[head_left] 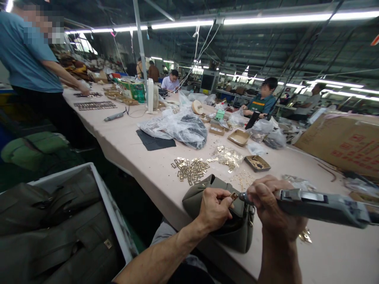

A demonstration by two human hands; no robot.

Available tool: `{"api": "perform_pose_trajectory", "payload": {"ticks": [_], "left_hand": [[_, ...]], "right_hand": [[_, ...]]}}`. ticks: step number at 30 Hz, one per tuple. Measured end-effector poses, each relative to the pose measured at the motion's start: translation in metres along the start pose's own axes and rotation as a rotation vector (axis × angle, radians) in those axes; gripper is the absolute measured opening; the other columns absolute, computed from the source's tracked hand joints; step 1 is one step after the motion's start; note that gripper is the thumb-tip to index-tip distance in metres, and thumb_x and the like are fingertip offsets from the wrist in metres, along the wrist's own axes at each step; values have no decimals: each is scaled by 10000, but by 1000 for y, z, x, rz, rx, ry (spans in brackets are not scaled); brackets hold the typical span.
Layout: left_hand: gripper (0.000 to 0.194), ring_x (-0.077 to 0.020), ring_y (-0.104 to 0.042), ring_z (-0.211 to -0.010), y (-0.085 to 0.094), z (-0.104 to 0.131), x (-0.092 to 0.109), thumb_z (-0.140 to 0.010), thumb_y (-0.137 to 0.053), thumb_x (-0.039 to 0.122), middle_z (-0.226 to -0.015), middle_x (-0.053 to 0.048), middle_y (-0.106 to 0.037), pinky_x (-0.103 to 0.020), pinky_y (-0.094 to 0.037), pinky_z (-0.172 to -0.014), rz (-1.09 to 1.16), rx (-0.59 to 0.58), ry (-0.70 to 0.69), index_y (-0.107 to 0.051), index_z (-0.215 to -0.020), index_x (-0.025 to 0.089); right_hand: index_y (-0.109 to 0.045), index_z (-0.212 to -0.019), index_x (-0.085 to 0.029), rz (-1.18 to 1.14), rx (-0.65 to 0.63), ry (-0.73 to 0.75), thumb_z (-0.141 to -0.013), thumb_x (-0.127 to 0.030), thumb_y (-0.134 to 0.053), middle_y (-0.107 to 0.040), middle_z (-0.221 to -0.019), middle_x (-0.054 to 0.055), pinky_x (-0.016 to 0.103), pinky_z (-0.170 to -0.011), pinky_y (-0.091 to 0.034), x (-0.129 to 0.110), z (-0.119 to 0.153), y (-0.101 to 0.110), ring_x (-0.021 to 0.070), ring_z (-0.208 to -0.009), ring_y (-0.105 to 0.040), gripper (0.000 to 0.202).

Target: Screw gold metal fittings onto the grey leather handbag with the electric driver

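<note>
Between thumb and fingers, my left hand (214,210) pinches a small gold metal plate (234,196) above a dark olive handbag (197,195). My right hand (271,201) is wrapped round a grey electric screwdriver (322,207). Its tip points left and sits right at the plate; whether it touches cannot be made out. The bag rests at the table's near edge, partly hidden behind my left hand and forearm. Just beyond it lies a pile of gold rectangular frames (192,170).
A white crate (109,201) with olive bags stands at lower left. On the pink-topped table (133,146) are a plastic bag (183,126), a small tray of screws (257,162) and a cardboard box (340,142). One person (29,55) stands at left; another (263,100) sits across.
</note>
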State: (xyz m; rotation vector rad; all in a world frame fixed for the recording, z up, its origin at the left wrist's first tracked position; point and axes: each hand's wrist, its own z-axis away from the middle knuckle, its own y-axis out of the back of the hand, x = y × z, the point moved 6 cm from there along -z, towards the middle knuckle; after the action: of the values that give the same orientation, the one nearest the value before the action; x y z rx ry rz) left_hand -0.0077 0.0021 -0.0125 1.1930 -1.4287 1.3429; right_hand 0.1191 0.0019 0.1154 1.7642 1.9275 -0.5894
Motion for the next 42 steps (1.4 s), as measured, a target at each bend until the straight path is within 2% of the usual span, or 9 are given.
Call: {"api": "perform_pose_trajectory", "payload": {"ticks": [6, 16, 20, 24, 26, 30, 35, 39, 42], "left_hand": [[202, -90, -583, -410, -1, 0, 2, -839, -642, 277, -658, -45, -693, -157, -413, -389, 12, -20, -13, -737, -757, 119], [211, -97, -598, -412, -4, -2, -2, -865, -628, 258, -623, -41, -676, -155, -429, -392, 2, -10, -17, -727, -749, 112], [237, -97, -619, -423, -5, -4, -4, -869, -648, 288, -679, -75, -722, -158, -482, -407, 67, 20, 23, -758, -844, 80], [284, -113, -667, -462, -5, -6, -4, -858, -679, 330, -716, -100, -739, -162, -528, -432, 158, -22, 39, -759, -865, 57], [316, -138, -717, -523, -5, -7, -5, -840, -701, 338, -791, -121, -763, -183, -574, -477, 215, -51, 51, -769, -943, 47], [417, -179, -773, -628, -6, -8, -7, -818, -737, 342, -922, -163, -786, -215, -629, -557, 279, -72, 65, -762, -1091, 28], [419, -184, -779, -645, -8, -6, -7, -847, -735, 326, -970, -189, -791, -212, -632, -574, 255, -54, 59, -740, -1127, 14], [271, -179, -782, -676, -10, 1, -1, -897, -699, 250, -925, -135, -791, -200, -625, -588, 90, 8, -65, -757, -1092, 70], [191, -179, -783, -687, -11, 5, 4, -926, -671, 201, -896, -90, -774, -204, -622, -597, -106, 76, -220, -751, -1076, 115]], "right_hand": [[-594, -655, -176, 5, -78, 33, -902, -105, -739, -592, -622, -11, 286, -547, -495, -2, 0, -2, 154, -600, -614, 295], [-599, -648, -174, -9, -97, 25, -864, -99, -763, -599, -616, -1, 293, -534, -499, -1, 2, -1, 158, -594, -614, 281], [-637, -693, -173, -173, 60, 68, -835, -177, -788, -616, -679, 16, 335, -492, -479, -16, -5, 24, 168, -558, -584, 208], [-613, -651, -181, -381, 284, 4, -752, -249, -832, -569, -650, -27, 296, -397, -321, -12, -13, 72, 75, -399, -362, 250], [-573, -604, -184, -406, 379, -41, -708, -280, -863, -546, -642, -36, 284, -385, -289, -2, -13, 96, 56, -394, -304, 323], [-526, -603, -185, -456, 515, -138, -673, -262, -890, -503, -673, -44, 248, -404, -375, 30, 0, 129, 39, -444, -297, 379], [-478, -662, -187, -599, 706, -210, -658, -118, -714, -510, -727, -36, 217, -448, -459, 88, 27, 167, 49, -490, -334, 245], [-472, -727, -188, -648, 879, -330, -648, -115, -641, -482, -735, -41, 213, -471, -481, 147, 49, 197, 49, -493, -378, 200], [-489, -783, -183, -639, 948, -406, -686, -153, -653, -500, -772, -44, 196, -477, -478, 185, 62, 212, 41, -497, -399, 193]]}}
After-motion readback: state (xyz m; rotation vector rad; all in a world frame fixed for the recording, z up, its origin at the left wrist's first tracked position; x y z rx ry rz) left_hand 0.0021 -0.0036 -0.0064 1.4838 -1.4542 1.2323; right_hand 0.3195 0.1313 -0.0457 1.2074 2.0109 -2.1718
